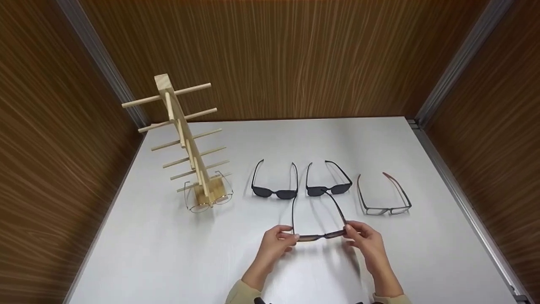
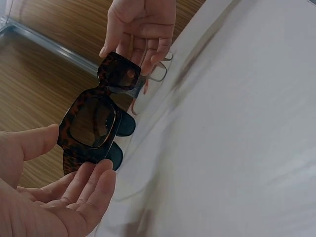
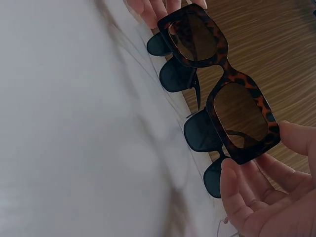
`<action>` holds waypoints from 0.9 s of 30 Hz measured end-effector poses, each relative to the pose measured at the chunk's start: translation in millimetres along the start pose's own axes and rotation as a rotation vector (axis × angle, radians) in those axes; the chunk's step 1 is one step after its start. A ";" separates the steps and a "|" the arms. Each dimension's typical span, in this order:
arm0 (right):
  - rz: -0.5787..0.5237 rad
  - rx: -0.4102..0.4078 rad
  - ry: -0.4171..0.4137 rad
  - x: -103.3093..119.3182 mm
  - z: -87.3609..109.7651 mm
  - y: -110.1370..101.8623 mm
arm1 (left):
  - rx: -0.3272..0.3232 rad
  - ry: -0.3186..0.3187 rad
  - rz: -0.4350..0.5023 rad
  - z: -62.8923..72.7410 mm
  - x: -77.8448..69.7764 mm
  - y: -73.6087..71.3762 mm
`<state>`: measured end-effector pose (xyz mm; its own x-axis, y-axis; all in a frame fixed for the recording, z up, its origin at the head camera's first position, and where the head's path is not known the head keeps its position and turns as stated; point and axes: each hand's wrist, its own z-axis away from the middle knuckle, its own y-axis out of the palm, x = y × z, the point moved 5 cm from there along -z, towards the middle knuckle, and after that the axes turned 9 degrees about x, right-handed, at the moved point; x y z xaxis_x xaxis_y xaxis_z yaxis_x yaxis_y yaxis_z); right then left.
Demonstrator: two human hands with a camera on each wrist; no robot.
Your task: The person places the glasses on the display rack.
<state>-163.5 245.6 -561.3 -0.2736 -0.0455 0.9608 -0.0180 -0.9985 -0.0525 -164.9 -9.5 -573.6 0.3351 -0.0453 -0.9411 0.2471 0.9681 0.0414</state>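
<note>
Tortoiseshell sunglasses [image 1: 312,238] are held above the near part of a white table [image 1: 168,261]; the left hand [image 1: 276,242] pinches the left end between thumb and fingers, the right hand [image 1: 367,242] the right end. Only the head view takes in the whole wooden rack [image 1: 195,154] at left, its pegs sticking out sideways, with wire-rimmed glasses [image 1: 199,211] hung at its foot. Farther off than the hands lie a left black pair [image 1: 275,193], a right black pair [image 1: 329,191] and, at far right, clear glasses [image 1: 388,210] with reddish arms. The wrist views bring out mottled dark brown and orange, a chunky glossy frame and squarish, see-through brown lenses; the arms are unfolded, pointing to the far side
</note>
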 end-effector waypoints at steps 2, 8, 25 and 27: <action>0.002 0.006 0.001 2.3 0.9 1.8 | 0.003 0.010 0.012 2.9 -2.2 -1.9; 0.005 0.028 -0.044 9.8 3.9 8.3 | 0.005 0.059 0.048 9.9 -10.5 -11.2; -0.080 0.108 -0.134 19.0 -5.3 37.8 | -0.043 0.097 0.087 20.3 -18.3 -43.3; -0.083 0.115 -0.135 20.0 -7.1 41.5 | -0.053 0.105 0.090 21.1 -18.0 -46.3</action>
<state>-176.6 203.5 -546.1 -0.1438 0.0411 0.9888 0.0768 -0.9957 0.0525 -163.2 -58.7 -551.5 0.2563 0.0652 -0.9644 0.1711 0.9789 0.1116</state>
